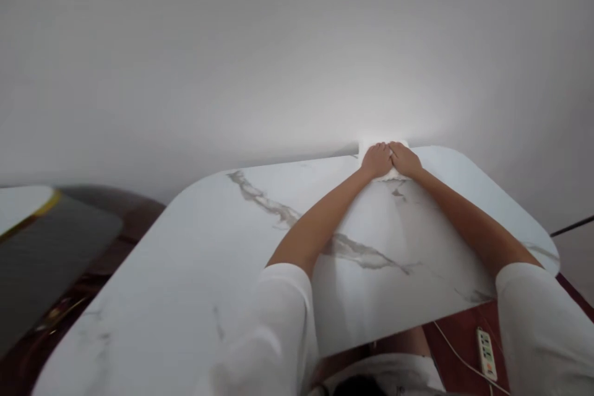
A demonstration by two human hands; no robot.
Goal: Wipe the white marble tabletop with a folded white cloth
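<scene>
Both my arms reach forward across a white marble-patterned table (260,241) to its far edge by the wall. A white cloth (392,176) lies there, bunched under my hands, with its back part overhanging or touching the edge. My left hand (378,159) presses on the cloth with its fingers closed together. Against it, my right hand (405,159) also bears down on the cloth, fingers bent over it. The two hands touch at the fingers, and the cloth's middle is hidden beneath them.
A grey wall (260,62) rises right behind the table. At the left stands another white top with a gold edge (49,204). On the red floor at lower right lie a power strip (486,354) and a white cable (459,356).
</scene>
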